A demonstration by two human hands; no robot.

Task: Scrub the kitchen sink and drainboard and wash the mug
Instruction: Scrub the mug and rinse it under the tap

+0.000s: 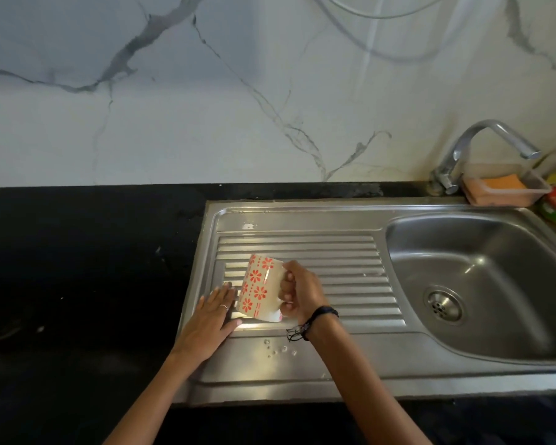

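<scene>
Spanning the dark counter [77, 268], the steel sink [482, 284] has its ribbed drainboard [344, 284] on the left. Left hand [211, 322] lies flat, fingers straight, on the drainboard's left edge. Right hand [299, 295] grips the handle of the flowered mug [259, 289], tilted just above the ribs.
</scene>
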